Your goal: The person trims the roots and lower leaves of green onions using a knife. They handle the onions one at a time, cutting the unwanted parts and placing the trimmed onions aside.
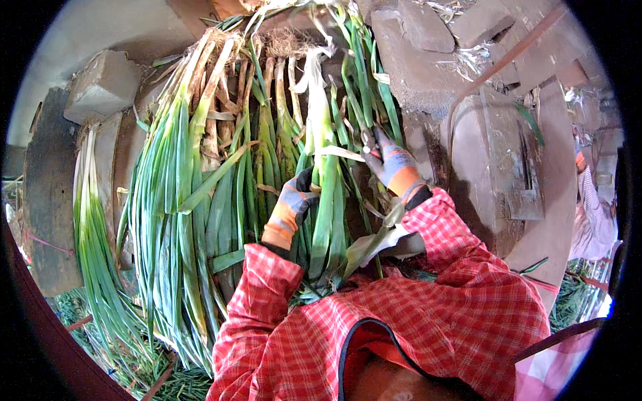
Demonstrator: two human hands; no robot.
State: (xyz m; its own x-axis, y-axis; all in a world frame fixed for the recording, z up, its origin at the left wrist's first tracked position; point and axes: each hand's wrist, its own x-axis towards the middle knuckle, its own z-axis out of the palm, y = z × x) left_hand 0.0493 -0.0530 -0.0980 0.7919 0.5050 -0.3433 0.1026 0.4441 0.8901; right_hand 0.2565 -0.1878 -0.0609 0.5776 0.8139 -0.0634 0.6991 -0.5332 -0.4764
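My left hand, in an orange and grey glove with dark fingertips, grips the green leaves of a Welsh onion. Its pale, partly peeled stem points away from me, and a loose whitish strip of skin sticks out sideways from it. My right hand, gloved alike, is just right of that stem with curled fingers, among green leaves; what lies between the fingers is too unclear to tell. Unpeeled onions with brown, dry skins and matted roots lie behind and left of my left hand.
A thick bundle of onions fans out at left. Further left, a few cleaner onions lie by a dark wooden board and a block. Bricks and a reddish hose are at right. Another person's sleeve shows far right.
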